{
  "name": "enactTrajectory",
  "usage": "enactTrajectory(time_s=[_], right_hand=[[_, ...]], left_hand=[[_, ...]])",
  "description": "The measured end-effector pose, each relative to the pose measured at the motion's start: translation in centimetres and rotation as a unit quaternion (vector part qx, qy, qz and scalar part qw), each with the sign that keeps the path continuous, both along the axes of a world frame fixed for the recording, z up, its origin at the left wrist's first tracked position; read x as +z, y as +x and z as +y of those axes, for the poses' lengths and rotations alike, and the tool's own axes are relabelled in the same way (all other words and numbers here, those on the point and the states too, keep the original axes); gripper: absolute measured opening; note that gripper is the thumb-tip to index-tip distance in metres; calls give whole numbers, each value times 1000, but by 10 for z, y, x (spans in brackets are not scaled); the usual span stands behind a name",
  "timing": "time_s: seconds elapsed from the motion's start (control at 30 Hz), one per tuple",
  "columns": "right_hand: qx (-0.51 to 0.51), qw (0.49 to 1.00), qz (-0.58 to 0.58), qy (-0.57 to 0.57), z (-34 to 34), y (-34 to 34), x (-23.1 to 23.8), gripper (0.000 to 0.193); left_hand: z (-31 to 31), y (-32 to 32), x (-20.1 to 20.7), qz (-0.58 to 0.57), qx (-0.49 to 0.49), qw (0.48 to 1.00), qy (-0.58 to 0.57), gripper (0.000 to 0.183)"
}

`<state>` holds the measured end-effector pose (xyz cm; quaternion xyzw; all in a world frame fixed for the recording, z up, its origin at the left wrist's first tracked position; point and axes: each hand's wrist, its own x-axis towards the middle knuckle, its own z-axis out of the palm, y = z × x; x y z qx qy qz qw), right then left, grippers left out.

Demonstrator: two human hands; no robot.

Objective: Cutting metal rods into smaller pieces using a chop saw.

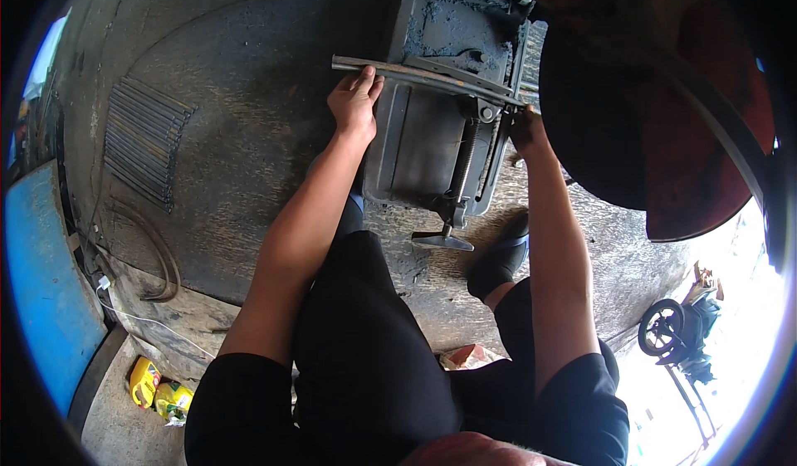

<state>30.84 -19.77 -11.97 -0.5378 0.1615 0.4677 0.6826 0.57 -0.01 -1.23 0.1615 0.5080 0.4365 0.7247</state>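
A long narrow metal bar [427,77] lies crosswise over the grey base [413,146] of a cut-off saw, along the vise fence. My left hand [355,105] pinches the bar near its left end, which sticks out past the base. At the bar's other end, beside the vise jaw, my right hand [529,130] has its fingers closed on it; shadow partly hides these fingertips. The vise screw [466,161] runs toward me from the jaw and ends in a T-shaped handle [442,240].
Several cut bars [148,142] lie in a row on the floor at left, near a curved strip [158,246]. A large dark-and-red round part [689,159] looms at right. A blue panel [50,287] and a yellow bottle [144,382] stand at lower left. My feet flank the base.
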Motion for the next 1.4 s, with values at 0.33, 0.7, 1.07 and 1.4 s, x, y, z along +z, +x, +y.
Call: enactTrajectory(time_s=[0.33,0.7,1.07,1.4], right_hand=[[-96,995,-12,-24,-8,30,57,28],[-1,984,-172,-54,-24,36,39,34],[107,941,-316,-52,-38,46,24,40],[201,878,-432,-48,-47,60,-4,45]], left_hand=[[-5,3,5,-18,-12,1000,23,11],[-1,8,5,27,-8,999,28,11],[-3,5,-2,-7,-12,999,39,14],[0,-1,-4,-33,1,999,20,11]])
